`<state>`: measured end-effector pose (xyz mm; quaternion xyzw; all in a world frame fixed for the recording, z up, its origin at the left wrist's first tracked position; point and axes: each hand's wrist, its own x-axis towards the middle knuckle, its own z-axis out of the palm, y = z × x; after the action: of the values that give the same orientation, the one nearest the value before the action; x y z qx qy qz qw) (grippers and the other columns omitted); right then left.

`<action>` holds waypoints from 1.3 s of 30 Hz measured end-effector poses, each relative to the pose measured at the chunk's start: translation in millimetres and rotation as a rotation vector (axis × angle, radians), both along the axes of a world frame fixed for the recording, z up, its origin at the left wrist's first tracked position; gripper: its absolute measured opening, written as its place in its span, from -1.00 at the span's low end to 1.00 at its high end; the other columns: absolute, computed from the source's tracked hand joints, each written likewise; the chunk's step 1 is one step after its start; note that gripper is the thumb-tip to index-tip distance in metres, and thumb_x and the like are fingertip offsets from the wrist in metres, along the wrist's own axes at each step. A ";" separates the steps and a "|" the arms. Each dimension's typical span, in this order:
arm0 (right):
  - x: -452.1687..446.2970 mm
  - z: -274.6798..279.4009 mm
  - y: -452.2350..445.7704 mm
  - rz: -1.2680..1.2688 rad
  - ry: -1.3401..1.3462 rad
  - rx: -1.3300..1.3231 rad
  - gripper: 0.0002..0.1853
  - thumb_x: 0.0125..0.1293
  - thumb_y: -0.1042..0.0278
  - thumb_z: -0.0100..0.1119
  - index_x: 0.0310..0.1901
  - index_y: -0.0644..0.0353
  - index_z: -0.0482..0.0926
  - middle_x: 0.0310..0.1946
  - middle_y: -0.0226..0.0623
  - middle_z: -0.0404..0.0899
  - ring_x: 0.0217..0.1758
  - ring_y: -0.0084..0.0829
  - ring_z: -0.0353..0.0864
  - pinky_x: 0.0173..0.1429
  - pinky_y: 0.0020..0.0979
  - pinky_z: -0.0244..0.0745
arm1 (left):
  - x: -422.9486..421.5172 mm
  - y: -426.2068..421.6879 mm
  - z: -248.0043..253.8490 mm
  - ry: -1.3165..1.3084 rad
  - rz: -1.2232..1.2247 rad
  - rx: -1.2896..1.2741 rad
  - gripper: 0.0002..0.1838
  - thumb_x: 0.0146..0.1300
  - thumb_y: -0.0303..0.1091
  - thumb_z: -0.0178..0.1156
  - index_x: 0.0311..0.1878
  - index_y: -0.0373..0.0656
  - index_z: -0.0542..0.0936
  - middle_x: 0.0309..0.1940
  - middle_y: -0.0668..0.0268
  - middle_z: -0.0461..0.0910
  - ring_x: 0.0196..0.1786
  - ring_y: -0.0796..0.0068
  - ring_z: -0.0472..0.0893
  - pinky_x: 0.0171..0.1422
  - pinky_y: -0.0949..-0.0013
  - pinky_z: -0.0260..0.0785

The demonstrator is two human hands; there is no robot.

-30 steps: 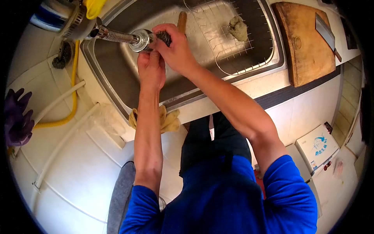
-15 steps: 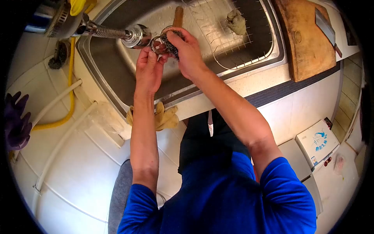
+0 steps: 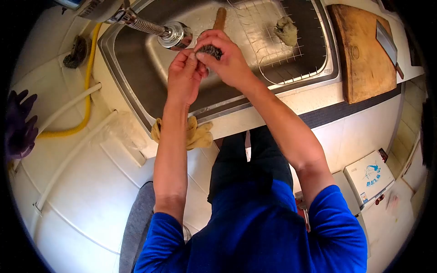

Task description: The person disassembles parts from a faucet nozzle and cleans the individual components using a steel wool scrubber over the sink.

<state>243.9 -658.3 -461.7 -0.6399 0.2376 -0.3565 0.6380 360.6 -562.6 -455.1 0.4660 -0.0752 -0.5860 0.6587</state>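
Observation:
Over the sink (image 3: 157, 98), my right hand (image 3: 234, 63) is closed around a dark steel wool scrubber (image 3: 210, 51). My left hand (image 3: 183, 82) meets it just below the faucet head (image 3: 176, 36), its thumb and fingers pinched together at the scrubber's left edge. The small shiny round piece between my hands is now mostly hidden by my fingers, so its exact kind cannot be made out. Behind my right hand a wooden handle (image 3: 220, 18) lies in the basin; its other end is covered.
A wire rack (image 3: 291, 83) sits in the sink's right part with a pale crumpled cloth (image 3: 286, 31) on it. To the right are a wooden cutting board (image 3: 362, 59) and a cleaver (image 3: 386, 42). Yellowish gloves (image 3: 198, 135) hang on the front edge; a yellow hose (image 3: 86, 104) runs left.
My right hand has turned further over the shiny round piece, which showed as a ring before and is now covered. The camera view has shifted slightly.

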 end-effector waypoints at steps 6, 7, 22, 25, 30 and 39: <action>2.5 9.1 -2.2 -0.112 0.009 0.143 -0.92 0.30 0.50 0.23 -0.20 0.29 0.61 -0.17 -0.31 0.53 -0.24 -0.49 0.59 -0.23 -0.47 0.53 | -18.3 -10.1 3.2 -0.155 0.010 -0.002 -0.85 0.49 -0.34 0.06 -0.06 -0.23 0.49 -0.33 0.35 0.54 -0.36 0.57 0.47 -0.23 0.43 0.36; 4.3 10.6 -1.8 -0.108 0.009 0.143 -0.92 0.30 0.50 0.23 -0.20 0.29 0.61 -0.17 -0.31 0.53 -0.24 -0.49 0.59 -0.23 -0.47 0.53 | -22.1 -10.9 2.7 -0.179 0.044 0.020 -0.88 0.47 -0.39 0.07 -0.07 -0.24 0.49 -0.37 0.36 0.53 -0.40 0.58 0.45 -0.28 0.45 0.35; -4.4 19.8 -13.2 0.016 -0.402 0.800 -0.85 0.40 0.39 0.16 -0.11 0.28 0.58 0.09 -0.17 0.53 0.12 -0.36 0.55 0.21 -0.38 0.43 | -19.3 -17.9 22.3 -0.865 0.046 0.162 -0.83 0.21 -0.57 0.28 -0.13 -0.31 0.57 -0.34 0.30 0.59 -0.34 0.54 0.55 -0.19 0.45 0.41; -7.2 25.2 -15.0 0.080 -0.057 0.190 -0.87 0.32 0.51 0.19 -0.13 0.21 0.67 0.13 -0.21 0.52 0.18 -0.35 0.52 0.27 -0.36 0.38 | -17.2 -17.2 27.8 -0.949 0.025 0.137 -0.85 0.17 -0.56 0.30 -0.18 -0.31 0.59 -0.36 0.24 0.59 -0.35 0.48 0.56 -0.20 0.41 0.42; 15.8 25.0 -15.5 -0.070 -0.095 0.487 -0.86 0.33 0.54 0.17 -0.12 0.31 0.64 -0.10 -0.21 0.63 -0.02 -0.39 0.60 0.10 -0.42 0.48 | -16.2 -12.1 35.0 -1.092 -0.036 0.144 -0.85 0.14 -0.56 0.30 -0.21 -0.32 0.58 -0.36 0.22 0.58 -0.34 0.45 0.57 -0.20 0.36 0.44; 27.6 22.3 -0.4 -0.068 -0.134 0.629 -0.87 0.37 0.50 0.16 -0.15 0.37 0.62 -0.29 -0.21 0.67 -0.32 -0.43 0.65 -0.17 -0.46 0.57 | 1.9 -14.4 22.9 -0.962 -0.048 0.136 -0.86 0.29 -0.60 0.22 -0.09 -0.35 0.57 -0.26 0.33 0.64 -0.22 0.59 0.58 -0.05 0.50 0.46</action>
<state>271.5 -658.7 -439.4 -0.3781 0.3148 -0.3282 0.8064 362.5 -577.0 -432.2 0.7242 -0.3434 -0.3226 0.5036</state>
